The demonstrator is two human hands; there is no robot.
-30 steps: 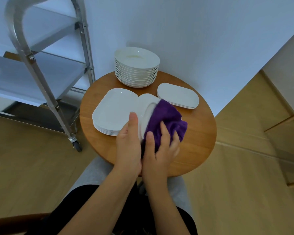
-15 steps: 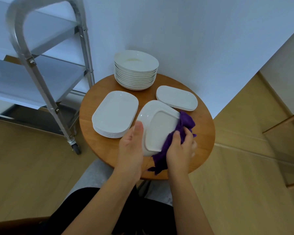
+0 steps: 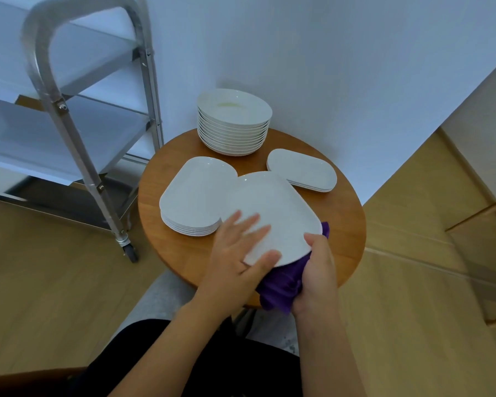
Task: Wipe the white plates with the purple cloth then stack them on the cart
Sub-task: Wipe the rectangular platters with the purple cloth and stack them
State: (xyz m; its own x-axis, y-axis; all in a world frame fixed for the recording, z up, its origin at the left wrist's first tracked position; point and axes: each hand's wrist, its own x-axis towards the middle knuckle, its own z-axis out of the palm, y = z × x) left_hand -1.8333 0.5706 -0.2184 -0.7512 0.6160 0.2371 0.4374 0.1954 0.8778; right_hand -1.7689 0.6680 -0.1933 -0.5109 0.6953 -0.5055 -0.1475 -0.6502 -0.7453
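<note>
left hand (image 3: 241, 247) fingers spread flat, right hand (image 3: 317, 270) curled (gripping)

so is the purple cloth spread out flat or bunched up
Bunched up. The purple cloth is crumpled under the near edge of the plate, gripped by the right hand.

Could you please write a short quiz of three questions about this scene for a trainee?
1. True or false: the left hand lies with spread fingers on the held plate.
2. Where is the cloth? A) on the cart B) under the held plate, in the right hand C) on the bowl stack
3. Fill in: the tallest stack on the table is the ____ by the wall.

Key: 1 true; 2 B; 3 bowls
</note>
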